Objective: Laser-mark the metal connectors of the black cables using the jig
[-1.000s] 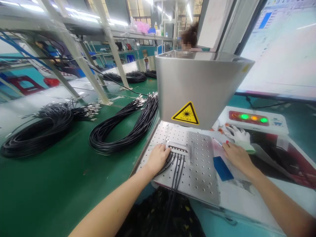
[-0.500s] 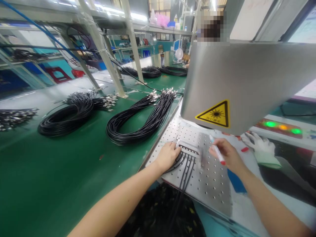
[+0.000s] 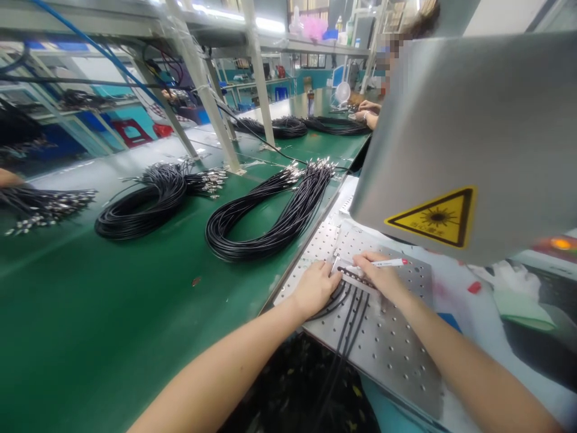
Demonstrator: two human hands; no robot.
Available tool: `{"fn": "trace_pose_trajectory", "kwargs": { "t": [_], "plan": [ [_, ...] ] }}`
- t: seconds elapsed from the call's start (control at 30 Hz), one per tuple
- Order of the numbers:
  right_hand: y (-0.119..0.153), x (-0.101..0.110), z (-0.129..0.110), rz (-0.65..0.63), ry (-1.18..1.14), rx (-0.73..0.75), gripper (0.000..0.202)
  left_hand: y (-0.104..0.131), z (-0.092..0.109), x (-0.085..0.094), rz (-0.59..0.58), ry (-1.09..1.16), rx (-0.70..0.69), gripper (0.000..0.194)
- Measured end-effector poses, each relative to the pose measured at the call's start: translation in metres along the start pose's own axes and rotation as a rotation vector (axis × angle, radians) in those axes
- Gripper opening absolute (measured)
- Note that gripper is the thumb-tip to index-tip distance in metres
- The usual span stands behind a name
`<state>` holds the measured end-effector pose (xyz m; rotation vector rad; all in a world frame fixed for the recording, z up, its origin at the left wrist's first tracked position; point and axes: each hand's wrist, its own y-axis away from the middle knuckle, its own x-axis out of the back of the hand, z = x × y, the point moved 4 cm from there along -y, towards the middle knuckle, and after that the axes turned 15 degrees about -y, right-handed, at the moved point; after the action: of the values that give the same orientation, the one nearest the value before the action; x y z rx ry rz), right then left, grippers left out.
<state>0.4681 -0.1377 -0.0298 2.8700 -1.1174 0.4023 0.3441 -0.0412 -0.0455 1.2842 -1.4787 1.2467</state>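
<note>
One marker (image 3: 389, 263), likely light, stiff, best held mid-barrel
Right hand (image 3: 379, 279) pinches it; left hand's (image 3: 315, 290) grip unclear

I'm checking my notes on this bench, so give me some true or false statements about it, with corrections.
1. The right hand holds a white marker. True.
2. The left hand is raised overhead. False: the left hand is at one end of the slotted metal bar.
3. Coiled black cables lie on the green table. True.
4. The warning sticker is round. False: it is a yellow triangle.
</note>
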Motion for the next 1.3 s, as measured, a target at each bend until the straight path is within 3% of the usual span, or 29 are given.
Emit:
{"fn": "trace_pose_trajectory", "kwargs": {
  "t": [0.27, 0.6, 0.73, 0.9, 1.3],
  "plan": [
    [-0.001, -0.012, 0.008, -0.041, 0.031, 0.003, 0.033, -0.001, 0.000, -0.001, 0.005, -0.028, -0.014, 0.017],
    [-0.002, -0.016, -0.005, -0.060, 0.083, -0.004, 0.034, -0.001, 0.000, -0.001, 0.010, -0.033, 0.006, 0.016],
    [0.000, -0.010, -0.002, -0.030, 0.118, -0.032, 0.035, -0.001, 0.000, 0.001, 0.006, -0.045, 0.001, 0.014],
    [0.005, 0.004, 0.010, 0.007, 0.131, -0.183, 0.031, -0.001, -0.001, 0.000, 0.011, -0.046, 0.007, 0.015],
    [0.021, 0.031, 0.017, 0.010, 0.175, -0.168, 0.034, 0.001, -0.002, 0.001, 0.005, -0.073, 0.041, 0.017]
  ]
}}
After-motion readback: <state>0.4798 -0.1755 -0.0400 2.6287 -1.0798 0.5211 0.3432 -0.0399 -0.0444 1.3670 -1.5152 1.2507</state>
